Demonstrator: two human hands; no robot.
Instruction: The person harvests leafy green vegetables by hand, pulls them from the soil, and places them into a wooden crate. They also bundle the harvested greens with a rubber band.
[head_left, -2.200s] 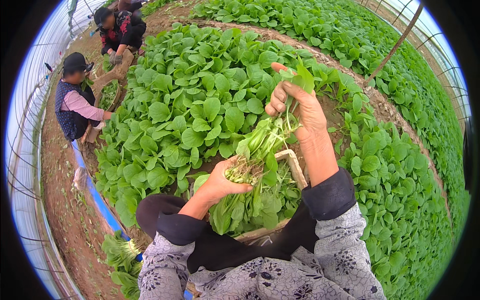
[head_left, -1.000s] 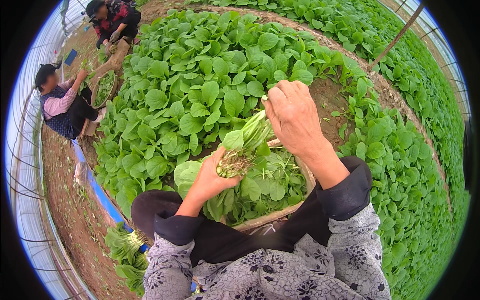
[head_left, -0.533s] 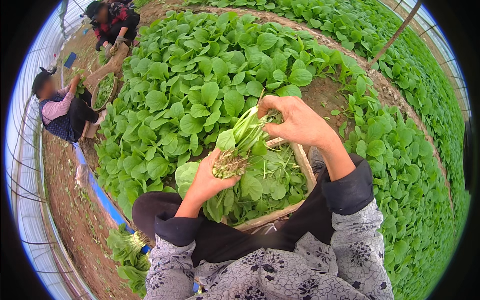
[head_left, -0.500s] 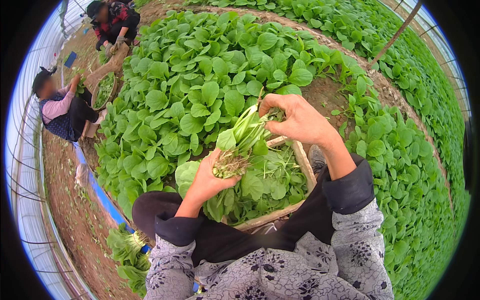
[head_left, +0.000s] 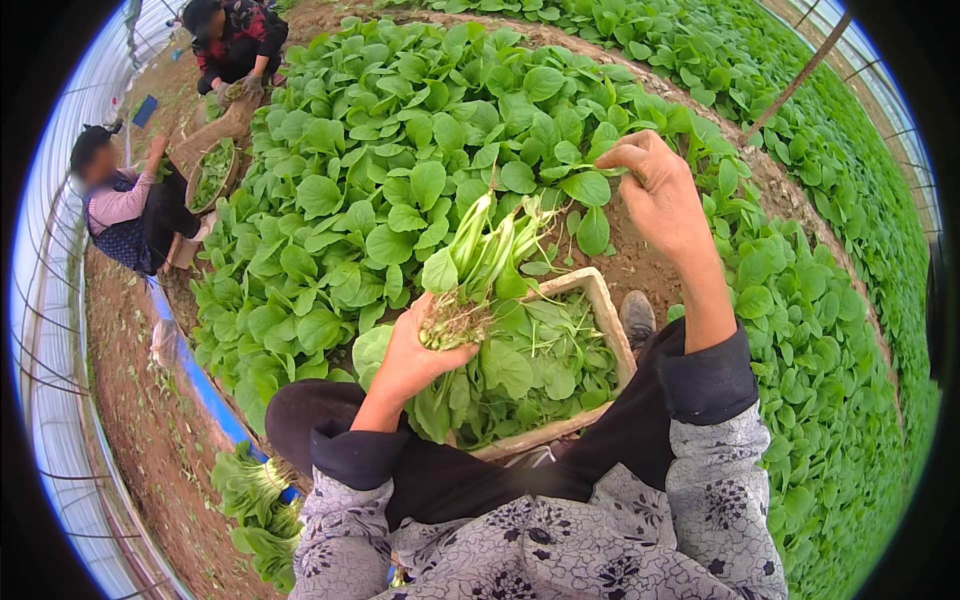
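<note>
My left hand (head_left: 415,350) is closed round a bunch of leafy greens (head_left: 490,240). Pale stems fan upward from it, and thin brown roots (head_left: 458,318) gather near my thumb. Farther right and higher, my right hand (head_left: 655,190) is bent in a pinch at the edge of the growing bed. A pale stem with a round green leaf (head_left: 586,188) runs into its fingers; whether it is still rooted I cannot tell. Below the bunch, between my legs, stands a whitish box (head_left: 608,325) filled with loose green leaves (head_left: 550,370).
A dense bed of greens (head_left: 350,190) spreads ahead, with more rows on the right past a soil ridge (head_left: 790,200). Bundled greens (head_left: 250,490) lie at lower left by a blue strip (head_left: 205,390). Two people crouch at upper left near a round basket (head_left: 213,175).
My right hand has left the bunch and moved up and to the right, to a leaf at the bed. The left hand still holds its bunch in nearly the same place.
</note>
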